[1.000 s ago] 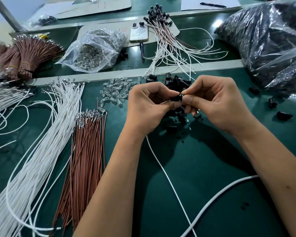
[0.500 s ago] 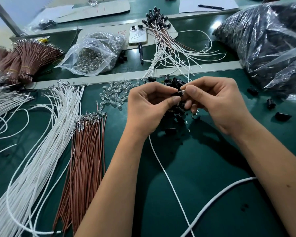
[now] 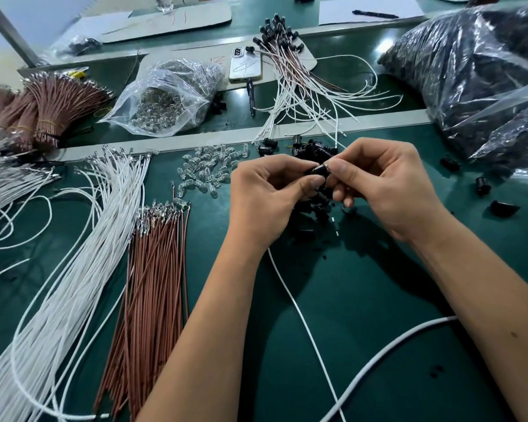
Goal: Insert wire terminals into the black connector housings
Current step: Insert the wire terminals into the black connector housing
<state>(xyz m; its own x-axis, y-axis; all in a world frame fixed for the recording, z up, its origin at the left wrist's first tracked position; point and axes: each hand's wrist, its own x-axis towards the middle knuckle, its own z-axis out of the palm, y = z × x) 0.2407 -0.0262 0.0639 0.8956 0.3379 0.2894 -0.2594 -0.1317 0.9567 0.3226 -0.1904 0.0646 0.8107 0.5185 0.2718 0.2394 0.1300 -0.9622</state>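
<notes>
Both hands, left (image 3: 265, 196) and right (image 3: 387, 184), still pinching one black housing (image 3: 317, 170), its metal tip now more exposed.

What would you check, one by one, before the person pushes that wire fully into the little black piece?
1. Small black plastic connector housing pinched in the left hand: ok.
2. Shiny metal terminal at the housing's end, pinched by the right hand: ok.
3. Terminal seated fully: cannot tell, fingers hide it.
4. Thin white wire trailing free under the left wrist, unsnagged: ok.
5. Spare loose black housings just behind the hands: ok.
6. Bundle of brown wires to the left, for the next wire: ok.
</notes>
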